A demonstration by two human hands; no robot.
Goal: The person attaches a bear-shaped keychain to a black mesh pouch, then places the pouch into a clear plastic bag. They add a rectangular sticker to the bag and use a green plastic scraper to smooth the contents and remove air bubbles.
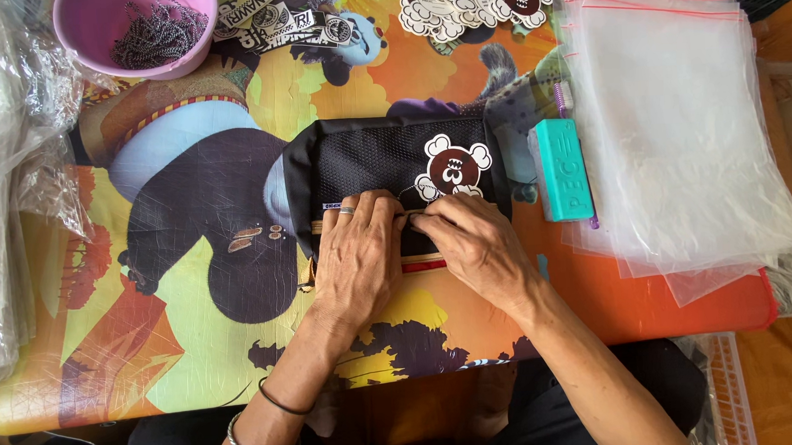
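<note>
A black mesh pouch (365, 156) with a white and brown cartoon patch (453, 167) lies flat on the colourful table cover (194, 341). My left hand (357, 252), with a ring on one finger, presses down on the pouch's lower edge. My right hand (474, 241) rests beside it, its fingertips pinching something small at the pouch's front edge, near a red strip (424, 266). The fingertips of both hands meet just below the patch. What they pinch is hidden.
A pink bowl (97, 30) holding dark ball chains stands at the top left. Printed tags (277, 25) and more cartoon patches (475, 2) lie along the top. A teal block (562, 169) sits right of the pouch, next to a stack of clear zip bags (680, 117). Crumpled plastic (1, 180) fills the left edge.
</note>
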